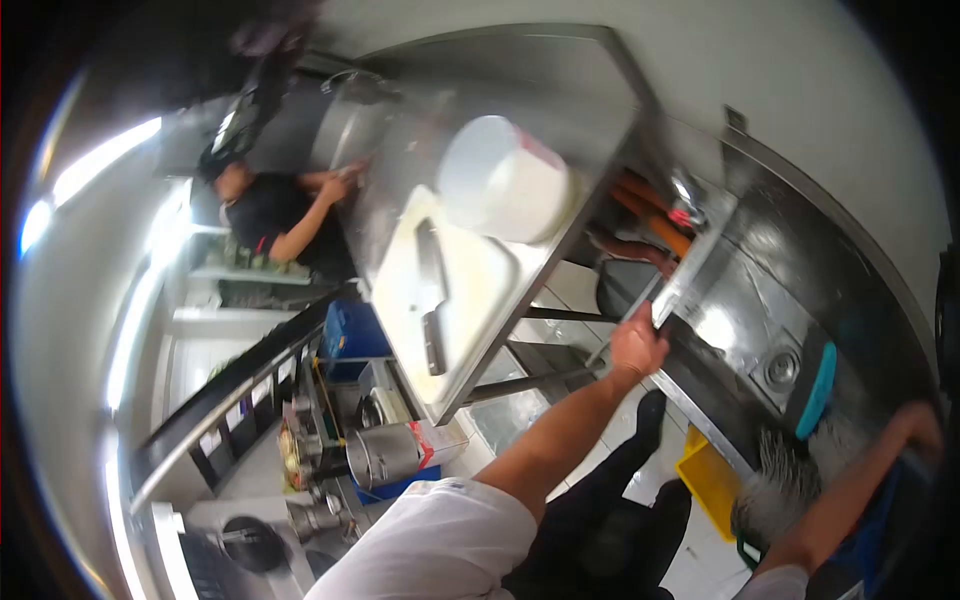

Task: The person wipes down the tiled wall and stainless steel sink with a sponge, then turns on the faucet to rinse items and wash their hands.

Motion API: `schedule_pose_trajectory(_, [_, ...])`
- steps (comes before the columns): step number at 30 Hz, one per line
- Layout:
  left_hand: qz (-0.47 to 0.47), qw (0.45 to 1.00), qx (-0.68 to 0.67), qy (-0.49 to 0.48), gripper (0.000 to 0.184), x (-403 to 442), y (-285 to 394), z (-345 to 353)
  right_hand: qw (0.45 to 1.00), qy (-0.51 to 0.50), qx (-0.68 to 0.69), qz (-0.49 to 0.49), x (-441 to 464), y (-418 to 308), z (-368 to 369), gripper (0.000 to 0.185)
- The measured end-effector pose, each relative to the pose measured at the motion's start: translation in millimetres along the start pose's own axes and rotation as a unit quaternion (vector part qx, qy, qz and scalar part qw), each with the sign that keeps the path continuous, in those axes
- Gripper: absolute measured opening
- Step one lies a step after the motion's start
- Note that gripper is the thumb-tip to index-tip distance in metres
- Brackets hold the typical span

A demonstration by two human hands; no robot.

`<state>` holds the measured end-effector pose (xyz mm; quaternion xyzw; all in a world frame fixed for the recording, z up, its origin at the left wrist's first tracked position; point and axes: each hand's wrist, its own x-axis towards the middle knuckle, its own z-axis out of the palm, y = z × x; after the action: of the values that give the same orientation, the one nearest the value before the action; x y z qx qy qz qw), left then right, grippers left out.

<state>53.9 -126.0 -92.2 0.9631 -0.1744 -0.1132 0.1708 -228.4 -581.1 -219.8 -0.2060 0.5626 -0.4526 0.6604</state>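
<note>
My left hand [638, 343] is closed at the near metal rim of the steel sink [735, 290]; a light bar-like edge meets its fingers, and what it grips is unclear. My right hand [915, 432] is blurred at the far right, beyond a teal-edged brush or squeegee [818, 390]; its fingers cannot be made out. Left of the sink, a steel table [545, 65] bears a white cutting board [475, 290] with a dark-handled knife [432, 300] lying on it. A white bucket [505, 180] stands beside the board.
Another person [285, 215] in dark clothes works at the table's far left side. Grey mop strings [785, 480] and a yellow plastic object [708, 480] are below the sink. Orange objects [650, 215] are between table and sink. A metal pot [385, 453] sits lower left.
</note>
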Motion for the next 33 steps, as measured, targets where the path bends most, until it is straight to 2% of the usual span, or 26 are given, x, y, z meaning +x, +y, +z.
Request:
schedule_pose_trajectory(1, [0.007, 0.999, -0.026, -0.033, 0.045, 1, -9, -1, 0.997, -0.009, 0.078, 0.015, 0, 11, 5, 0.064])
schedule_pose_trajectory(2, [-0.008, 0.996, 0.084, -0.006, 0.053, 2, -14, 5, 0.991, -0.002, 0.135, 0.021, -6, 18, 14, 0.065])
schedule_pose_trajectory(3, [-0.006, 0.999, 0.03, -0.038, 0.052, 3, -12, -5, 0.983, 0.021, 0.181, 0.013, -14, 22, 20, 0.065])
schedule_pose_trajectory(4, [0.062, 0.984, 0.15, -0.071, 0.051, 10, -47, 24, 0.976, 0.056, 0.209, -0.004, -19, 23, 22, 0.066])
schedule_pose_trajectory(5, [-0.037, 0.996, -0.016, -0.084, 0.044, 3, -7, -3, 0.969, 0.092, 0.225, -0.033, -23, 22, 27, 0.066])
schedule_pose_trajectory(6, [-0.009, 0.999, 0.0, -0.043, 0.036, 2, -5, 2, 0.964, 0.112, 0.235, -0.058, -26, 18, 32, 0.066])
schedule_pose_trajectory(7, [-0.019, 0.999, -0.017, -0.025, 0.034, 7, -29, 24, 0.962, 0.106, 0.241, -0.071, -34, 12, 37, 0.067])
schedule_pose_trajectory(9, [0.019, 0.999, 0.035, 0.013, 0.034, 2, -5, 13, 0.965, -0.031, 0.259, -0.036, -62, -6, 45, 0.077])
schedule_pose_trajectory(10, [0.016, 0.999, 0.036, 0.01, 0.034, 1, 5, 6, 0.966, -0.03, 0.256, -0.034, -47, -6, 36, 0.077])
schedule_pose_trajectory(12, [0.005, 1.0, -0.024, 0.0, 0.032, 0, 14, 3, 0.942, 0.184, 0.279, -0.035, -14, -5, 12, 0.077])
schedule_pose_trajectory(13, [0.007, 1.0, -0.019, -0.001, 0.032, 1, 12, 4, 0.941, 0.188, 0.281, -0.033, -20, -9, 20, 0.077])
schedule_pose_trajectory(14, [0.013, 1.0, -0.02, 0.007, 0.032, 1, 10, 6, 0.915, 0.295, 0.274, 0.012, -26, -19, 27, 0.077])
schedule_pose_trajectory(16, [0.019, 0.999, -0.023, 0.015, 0.032, 0, 7, 7, 0.878, 0.396, 0.264, 0.057, -24, -16, 30, 0.077])
schedule_pose_trajectory(18, [0.033, 0.999, -0.025, 0.016, 0.034, 2, 6, 6, 0.916, 0.267, 0.296, 0.047, -5, 34, 19, 0.075])
schedule_pose_trajectory(21, [0.021, 1.0, -0.009, 0.002, 0.035, 3, 7, 5, 0.94, 0.072, 0.332, 0.024, 28, 92, -7, 0.071])
schedule_pose_trajectory(23, [0.034, 0.999, -0.02, 0.014, 0.035, 0, 5, 9, 0.94, 0.06, 0.335, 0.009, 52, 97, -18, 0.068])
schedule_pose_trajectory(26, [0.0, 1.0, -0.018, -0.003, 0.032, 2, 9, 5, 0.935, 0.093, 0.341, 0.013, 77, 108, -36, 0.063])
schedule_pose_trajectory(27, [0.042, 0.998, -0.036, 0.019, 0.031, 3, 5, 7, 0.934, 0.096, 0.343, 0.019, 79, 115, -43, 0.062])
schedule_pose_trajectory(28, [0.036, 0.998, -0.049, 0.019, 0.03, 3, 9, 7, 0.934, 0.092, 0.344, 0.027, 80, 120, -46, 0.06])
schedule_pose_trajectory(31, [0.017, 0.999, -0.038, 0.018, 0.029, 6, 7, 4, 0.938, 0.036, 0.339, 0.056, 89, 141, -44, 0.056])
schedule_pose_trajectory(32, [0.012, 1.0, -0.01, 0.003, 0.029, 2, 7, 4, 0.956, 0.006, 0.292, 0.013, 95, 152, -43, 0.05])
schedule_pose_trajectory(33, [0.001, 1.0, -0.015, -0.007, 0.03, 0, 22, -2, 0.948, 0.045, 0.313, 0.041, 102, 171, -43, 0.047])
